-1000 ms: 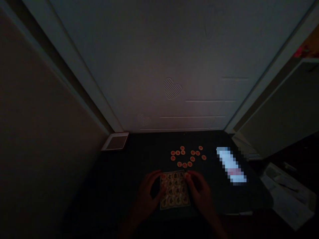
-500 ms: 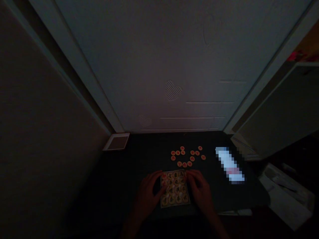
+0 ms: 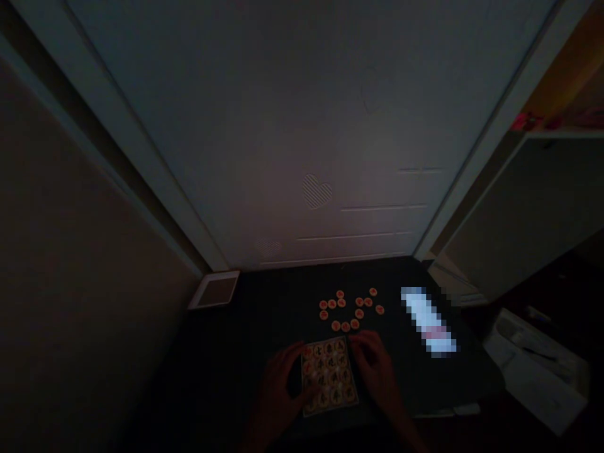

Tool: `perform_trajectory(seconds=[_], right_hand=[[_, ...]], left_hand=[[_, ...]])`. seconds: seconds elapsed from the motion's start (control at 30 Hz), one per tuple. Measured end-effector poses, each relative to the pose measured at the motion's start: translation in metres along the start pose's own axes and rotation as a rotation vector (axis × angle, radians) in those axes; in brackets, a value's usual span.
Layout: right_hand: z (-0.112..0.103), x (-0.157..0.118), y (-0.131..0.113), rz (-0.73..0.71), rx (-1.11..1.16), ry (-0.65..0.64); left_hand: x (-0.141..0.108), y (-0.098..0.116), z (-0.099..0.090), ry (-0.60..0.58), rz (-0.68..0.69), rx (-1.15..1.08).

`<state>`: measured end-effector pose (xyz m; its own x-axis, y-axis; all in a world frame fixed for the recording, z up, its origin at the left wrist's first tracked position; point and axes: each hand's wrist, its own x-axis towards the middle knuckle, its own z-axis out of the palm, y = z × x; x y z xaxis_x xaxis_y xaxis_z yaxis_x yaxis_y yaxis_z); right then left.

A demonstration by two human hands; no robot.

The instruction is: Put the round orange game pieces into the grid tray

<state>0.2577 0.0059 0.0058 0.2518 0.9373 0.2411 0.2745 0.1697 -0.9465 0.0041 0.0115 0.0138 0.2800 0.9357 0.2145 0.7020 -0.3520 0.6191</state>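
Observation:
A square box of round Chinese chess pieces (image 3: 336, 379) lies flat on the dark tabletop, its pieces in rows, mostly with black characters and a few red ones at the left. My left hand (image 3: 283, 384) grips the box's left side, fingers by the far left corner and thumb across the near left pieces. Beside the far right corner, my right hand (image 3: 375, 362) has its fingers bent and parted from the thumb, with nothing visible in them. Several loose red-lettered chess pieces (image 3: 345, 327) are scattered beyond the box.
A bright, pixelated object (image 3: 428, 321) lies on the table (image 3: 255, 314) to the right. At the far left corner is a pale-rimmed flat item (image 3: 216, 290). A white panel with embossed hearts (image 3: 317, 192) stands behind. A white box (image 3: 538, 371) sits lower right.
The camera view has tilted up slightly, so the table sits lower in the picture. My right hand has moved a little away from the box's edge. The loose pieces keep their arrangement.

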Motion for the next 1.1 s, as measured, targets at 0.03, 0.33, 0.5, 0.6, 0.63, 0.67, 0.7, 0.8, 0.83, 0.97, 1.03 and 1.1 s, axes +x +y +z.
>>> perform_trajectory(seconds=[0.03, 0.33, 0.5, 0.6, 0.63, 0.67, 0.7, 0.8, 0.83, 0.97, 1.03, 1.1], right_hand=[[0.0, 0.0, 0.0, 0.019, 0.011, -0.005], [0.0, 0.002, 0.003, 0.149, 0.088, -0.021], [-0.001, 0.002, 0.002, 0.101, 0.029, 0.005], [-0.002, 0.001, 0.0, 0.117, 0.039, -0.003], [-0.001, 0.0, -0.001, 0.133, 0.059, -0.001], [-0.001, -0.001, -0.002, 0.155, 0.089, 0.006], [-0.001, -0.002, -0.003, 0.181, 0.124, 0.013], [0.001, -0.004, -0.005, 0.256, 0.211, 0.04], [0.002, -0.004, -0.005, 0.27, 0.223, 0.045], [0.003, -0.004, -0.008, 0.289, 0.239, 0.034], [0.003, -0.003, -0.009, 0.295, 0.236, 0.027], [0.002, -0.003, -0.009, 0.293, 0.215, 0.024]], left_hand=[[0.0, -0.001, 0.0, -0.007, -0.004, 0.001], [0.0, 0.0, 0.002, -0.037, -0.021, -0.009], [0.0, 0.0, 0.003, -0.037, -0.002, 0.008], [0.001, 0.0, 0.003, -0.041, 0.001, 0.022], [0.0, 0.0, 0.003, -0.041, 0.004, 0.024], [0.0, 0.0, 0.003, -0.04, 0.006, 0.025], [0.0, 0.0, 0.003, -0.04, 0.009, 0.024], [-0.001, 0.0, 0.003, -0.035, 0.015, 0.017], [-0.002, 0.0, 0.003, -0.032, 0.015, 0.015], [-0.001, 0.001, 0.003, -0.027, 0.017, 0.015], [-0.001, 0.002, 0.003, -0.021, 0.021, 0.015], [-0.001, 0.002, 0.003, -0.016, 0.026, 0.019]])
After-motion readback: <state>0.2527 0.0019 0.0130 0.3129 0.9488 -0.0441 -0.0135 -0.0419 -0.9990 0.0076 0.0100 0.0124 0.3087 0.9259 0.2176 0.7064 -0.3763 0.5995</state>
